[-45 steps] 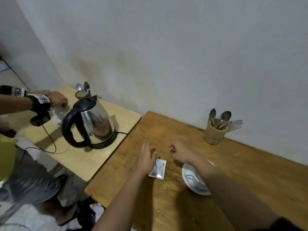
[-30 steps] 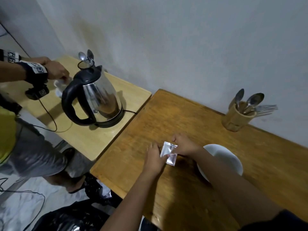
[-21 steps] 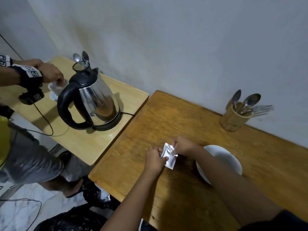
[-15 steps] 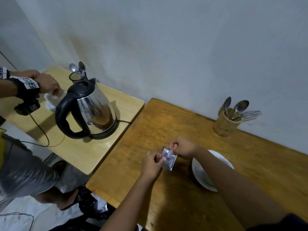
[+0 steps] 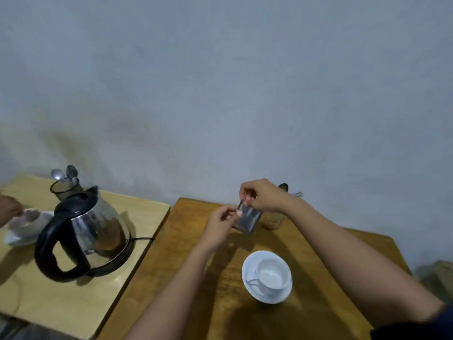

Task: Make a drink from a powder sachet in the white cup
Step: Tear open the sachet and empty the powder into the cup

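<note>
Both hands raised above a wooden table, pinching the top edge of a small silver sachet between them. Left hand closed on the sachet's upper left corner with thumb and forefinger, right hand closed on the top edge just beside it, a little higher. Sachet hanging below the fingers, tilted, clear of the tabletop; blurred, so no telling whether the top is torn.

Below and nearer the camera, a white cup standing upright on a white saucer on the same table, handle turned to the left, inside looking bare white. Cup well apart from the sachet and not directly under it.

Behind the right wrist, mostly hidden, a wooden holder with the tips of a spoon and a fork showing above the arm, close to the grey wall.

To the left, a second, paler table set just beside the first. On it a steel kettle with a black handle and lid, seated on its base, cord trailing right. Behind the kettle, a dark glass holding two spoons. At the far left edge, another person's hand over a second white cup on a saucer
</note>
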